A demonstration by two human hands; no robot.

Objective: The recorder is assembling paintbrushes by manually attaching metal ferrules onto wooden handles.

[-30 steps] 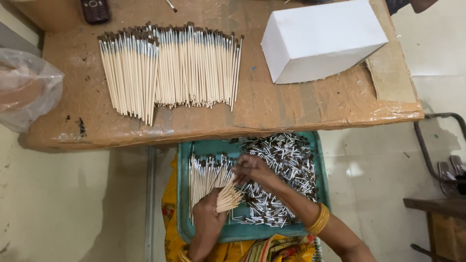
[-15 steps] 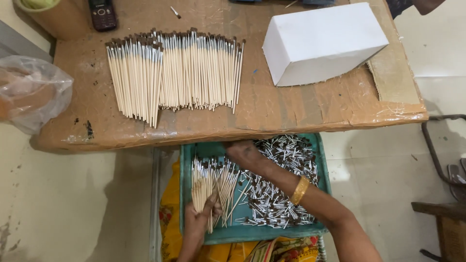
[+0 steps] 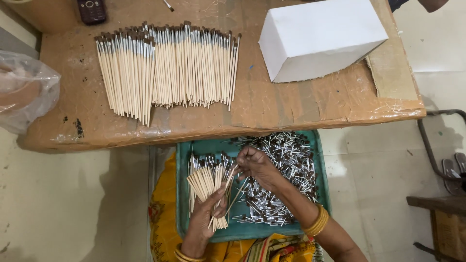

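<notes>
A white box [image 3: 320,39] and a row of finished brushes [image 3: 167,68] are laid on the table [image 3: 291,104]. A phone [image 3: 92,9] is seen at its far edge, a plastic bag [image 3: 24,94] at its left end.

The view holds two hands, a left hand [image 3: 206,218] and a right hand [image 3: 256,164]; one green tray [image 3: 184,194]; one white box [image 3: 320,39]; one wooden table [image 3: 291,106]; one dark phone [image 3: 92,9]; one clear plastic bag [image 3: 24,92]. The laid-out brushes [image 3: 165,68] and the loose metal brush heads [image 3: 286,165] are too many to count.
</notes>
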